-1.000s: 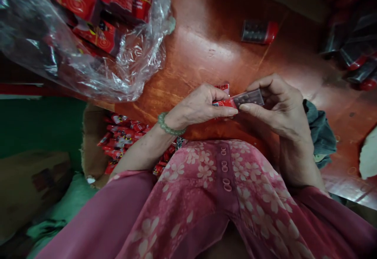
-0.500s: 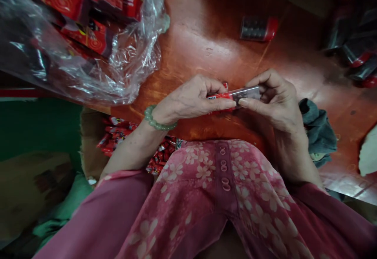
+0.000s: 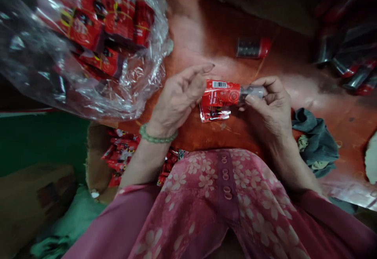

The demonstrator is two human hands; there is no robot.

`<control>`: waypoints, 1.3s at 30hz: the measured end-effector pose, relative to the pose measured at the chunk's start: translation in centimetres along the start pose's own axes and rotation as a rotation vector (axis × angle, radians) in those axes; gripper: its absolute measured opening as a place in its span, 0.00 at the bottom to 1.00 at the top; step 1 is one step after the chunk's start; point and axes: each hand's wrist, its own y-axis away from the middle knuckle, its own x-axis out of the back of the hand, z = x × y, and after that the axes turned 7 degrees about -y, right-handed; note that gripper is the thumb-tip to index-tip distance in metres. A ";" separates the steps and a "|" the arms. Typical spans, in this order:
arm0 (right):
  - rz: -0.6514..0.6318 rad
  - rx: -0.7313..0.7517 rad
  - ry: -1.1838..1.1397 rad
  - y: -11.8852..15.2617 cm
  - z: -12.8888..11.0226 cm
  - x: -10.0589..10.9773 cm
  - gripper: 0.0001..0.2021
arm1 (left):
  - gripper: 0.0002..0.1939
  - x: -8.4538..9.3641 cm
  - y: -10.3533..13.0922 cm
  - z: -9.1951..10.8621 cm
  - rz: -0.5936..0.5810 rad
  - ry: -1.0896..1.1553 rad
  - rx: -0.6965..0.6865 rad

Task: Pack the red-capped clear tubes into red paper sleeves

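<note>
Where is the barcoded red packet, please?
In the head view, the barcoded red packet is right of centre, between the left hand and the right hand.

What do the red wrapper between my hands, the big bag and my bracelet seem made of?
Red wrapper: probably plastic film, glossy, since its printed surface shines. Big bag: thin clear plastic, by its crinkles and glints. Bracelet: smooth, pale green beads, perhaps stone or glass; their look leaves it open.
</note>
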 end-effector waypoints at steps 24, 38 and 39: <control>-0.025 -0.012 -0.146 0.2 -0.2 -4.7 0.12 | 0.26 -4.0 1.2 -3.1 0.138 0.403 0.017; -0.049 0.108 -0.065 0.3 -0.1 -3.8 0.17 | 0.18 -5.0 2.0 -2.8 -0.039 0.426 0.015; -0.046 0.104 -0.063 0.3 -0.1 -3.9 0.17 | 0.19 -5.1 2.0 -2.8 -0.038 0.428 0.012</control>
